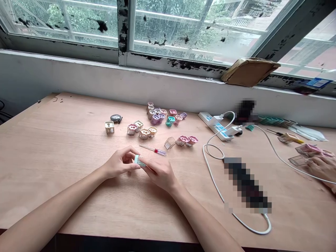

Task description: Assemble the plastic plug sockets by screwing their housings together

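Note:
Between my two hands is a small mint-green and clear plastic case (136,160). My left hand (124,163) pinches its left side between thumb and fingers. From the right, my right hand (159,171) has its fingers closed on the other end of the same case. Just beyond my hands lies a screwdriver (157,151) with a red and clear handle. Farther back stand several small faceted cases with pink and cream tops, among them a pink one (132,129) and a cream one (144,133). An open clear case (169,142) sits beside two pink-topped ones.
A white power strip (215,126) with plugged-in chargers and a looping white cable (210,175) occupies the right side. At the far right a co-worker's hand (321,166) rests on pink cases. A dark round object (116,118) lies at the back left.

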The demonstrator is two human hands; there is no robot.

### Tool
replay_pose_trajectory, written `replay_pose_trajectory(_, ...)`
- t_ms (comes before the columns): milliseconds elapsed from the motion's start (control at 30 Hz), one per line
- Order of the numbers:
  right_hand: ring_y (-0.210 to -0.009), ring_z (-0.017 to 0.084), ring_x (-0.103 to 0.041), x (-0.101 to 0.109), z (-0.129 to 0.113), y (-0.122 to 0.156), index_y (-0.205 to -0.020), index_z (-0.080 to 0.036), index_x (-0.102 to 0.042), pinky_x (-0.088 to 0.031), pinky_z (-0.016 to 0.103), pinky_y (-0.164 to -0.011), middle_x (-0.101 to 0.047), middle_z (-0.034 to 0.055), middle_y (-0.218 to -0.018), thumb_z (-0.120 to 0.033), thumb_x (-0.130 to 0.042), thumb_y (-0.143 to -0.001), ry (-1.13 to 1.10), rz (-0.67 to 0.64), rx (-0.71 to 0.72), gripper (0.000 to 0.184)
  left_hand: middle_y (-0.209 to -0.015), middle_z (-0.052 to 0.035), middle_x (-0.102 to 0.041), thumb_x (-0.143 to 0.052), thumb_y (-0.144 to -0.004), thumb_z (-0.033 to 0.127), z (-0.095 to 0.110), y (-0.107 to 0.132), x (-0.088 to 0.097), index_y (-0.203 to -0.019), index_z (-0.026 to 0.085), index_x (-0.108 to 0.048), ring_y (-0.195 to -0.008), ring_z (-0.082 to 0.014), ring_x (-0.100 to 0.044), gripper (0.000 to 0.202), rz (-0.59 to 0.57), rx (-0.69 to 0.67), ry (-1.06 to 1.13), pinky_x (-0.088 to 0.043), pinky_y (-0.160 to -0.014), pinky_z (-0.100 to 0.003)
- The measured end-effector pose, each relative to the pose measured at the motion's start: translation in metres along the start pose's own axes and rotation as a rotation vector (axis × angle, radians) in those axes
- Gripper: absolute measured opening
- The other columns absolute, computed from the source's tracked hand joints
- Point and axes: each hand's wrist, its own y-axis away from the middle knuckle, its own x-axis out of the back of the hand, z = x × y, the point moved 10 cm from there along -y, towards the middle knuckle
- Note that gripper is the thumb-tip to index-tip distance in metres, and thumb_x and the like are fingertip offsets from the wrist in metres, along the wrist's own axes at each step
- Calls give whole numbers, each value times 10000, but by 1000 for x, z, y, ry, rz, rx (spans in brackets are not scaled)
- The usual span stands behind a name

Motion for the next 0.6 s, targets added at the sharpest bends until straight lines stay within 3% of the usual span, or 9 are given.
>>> replay_pose_trajectory(300,-586,160,-640,1,0,0,-1164,-193,-702,-447,273,-559,-727,38,-725,-191,-545,-1008,6,4,-13,222,-743,14,-638,-791,-827,371,3,0,-4,-1057,161,-548,-568,-108,-569,395,-20,1,38,-514,-522,-236)
replay_pose_trajectory(500,-541,118,-590,4,19,2,-1140,-175,-706,-454,249,-572,-742,51,-805,-278,-585,-1008,4,-23,-117,206,-761,10,-646,-776,-840,388,1,-1,5,-1105,168,-560,-582,-126,-600,406,11,-1,-10,-520,-534,-246)
replay_pose_trajectory(600,-531,113,-574,7,28,5,-1099,-166,-707,-441,238,-574,-697,26,-702,-337,-588,-1015,8,-25,-173,225,-772,7,-652,-773,-844,392,-1,-2,9,-1121,171,-562,-594,-130,-608,413,33,-1,-41,-512,-535,-242)
